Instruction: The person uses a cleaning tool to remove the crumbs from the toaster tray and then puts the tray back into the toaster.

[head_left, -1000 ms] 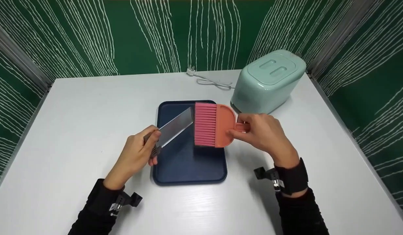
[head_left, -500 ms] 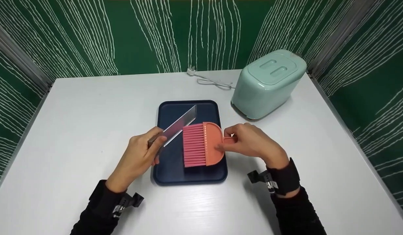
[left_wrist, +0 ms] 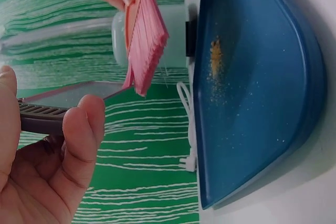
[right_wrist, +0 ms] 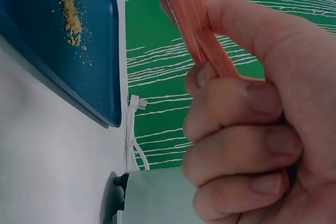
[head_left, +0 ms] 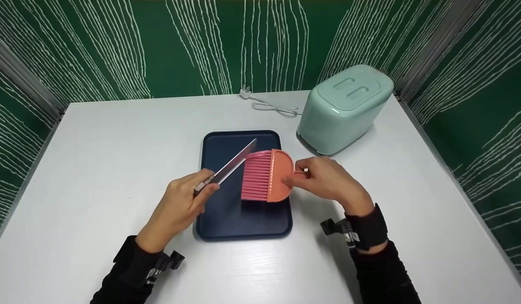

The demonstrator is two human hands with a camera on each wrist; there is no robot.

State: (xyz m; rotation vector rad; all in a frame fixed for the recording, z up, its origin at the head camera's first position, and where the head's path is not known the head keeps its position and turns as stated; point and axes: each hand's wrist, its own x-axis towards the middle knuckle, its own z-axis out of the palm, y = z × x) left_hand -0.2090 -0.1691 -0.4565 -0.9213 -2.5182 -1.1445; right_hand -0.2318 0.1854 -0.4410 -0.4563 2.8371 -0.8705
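Observation:
In the head view my left hand (head_left: 182, 202) grips a scraper (head_left: 233, 164) with a flat metal blade and a dark, ridged handle (left_wrist: 42, 118). The blade slants up over the navy tray (head_left: 214, 226). My right hand (head_left: 328, 179) pinches the short handle of an orange brush (head_left: 281, 177), its fingers curled in the right wrist view. Pink bristles (head_left: 256, 177) point left, and the uppermost ones bend against the blade. Both tools are held above the tray. A small heap of yellowish-brown crumbs (left_wrist: 216, 59) lies on the tray, hidden in the head view.
A mint-green toaster (head_left: 345, 109) stands at the back right of the white table (head_left: 117, 169). Its grey cord and plug (head_left: 245, 93) lie along the back edge. Green walls with white lines (head_left: 180, 46) rise behind the table and at the sides.
The brush has moved down and left from beside the blade's tip, then slightly up and right, its top bristles now bent on the blade. The scraper has turned more edge-on.

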